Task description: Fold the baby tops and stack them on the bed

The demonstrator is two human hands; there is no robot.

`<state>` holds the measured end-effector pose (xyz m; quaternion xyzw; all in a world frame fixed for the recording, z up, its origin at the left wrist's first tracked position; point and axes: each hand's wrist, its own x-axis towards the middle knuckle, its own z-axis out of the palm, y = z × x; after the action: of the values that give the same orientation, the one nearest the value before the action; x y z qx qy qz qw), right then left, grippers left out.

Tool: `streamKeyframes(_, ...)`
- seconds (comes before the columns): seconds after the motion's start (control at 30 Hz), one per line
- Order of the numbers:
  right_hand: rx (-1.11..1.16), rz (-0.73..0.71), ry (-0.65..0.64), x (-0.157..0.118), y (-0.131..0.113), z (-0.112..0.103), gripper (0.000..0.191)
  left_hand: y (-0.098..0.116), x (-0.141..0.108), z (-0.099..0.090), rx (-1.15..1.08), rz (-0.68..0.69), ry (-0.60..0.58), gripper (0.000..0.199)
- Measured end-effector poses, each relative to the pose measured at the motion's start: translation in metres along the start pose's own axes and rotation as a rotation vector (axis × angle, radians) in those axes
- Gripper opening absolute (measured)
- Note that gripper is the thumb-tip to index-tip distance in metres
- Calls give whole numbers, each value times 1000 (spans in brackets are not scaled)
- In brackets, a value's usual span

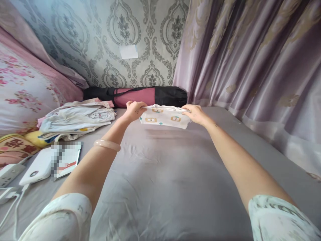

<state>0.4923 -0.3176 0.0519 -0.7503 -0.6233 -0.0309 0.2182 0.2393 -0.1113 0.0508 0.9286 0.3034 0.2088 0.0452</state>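
Both arms reach forward over a grey bed sheet [160, 187]. Between my hands is a folded piece of white cloth [164, 117] printed with tan and green motifs; its exact kind I cannot tell. My left hand [135, 109] pinches its upper left corner, and my right hand [195, 113] grips the upper right corner. The cloth hangs stretched from its top edge, with a faint shadow on the sheet below it. A pale bangle [107, 144] circles my left forearm.
A pile of folded clothes [77, 117] lies at left, near a white power bank [41, 164], a flat packet [69, 160], a power strip [10, 174] and cables. A black and pink bag [135, 96] lies along the wall. Purple curtains [238, 57] hang at right.
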Motion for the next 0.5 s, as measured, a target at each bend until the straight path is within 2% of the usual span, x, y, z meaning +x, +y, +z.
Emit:
streamKeyframes(0.07,-58,-44,47,-4,1,8,31,-2,-7,6,34,27,65,32)
streamKeyframes(0.17,-130,-96,50,-19,2,25,32,-8,-26,20,51,84,76,33)
streamKeyframes(0.3,-169,-162,51,-54,-1,46,31,-12,-66,36,29,162,28,35)
streamKeyframes(0.5,-188,-230,11,-105,-7,72,35,-5,-122,49,5,242,-89,36)
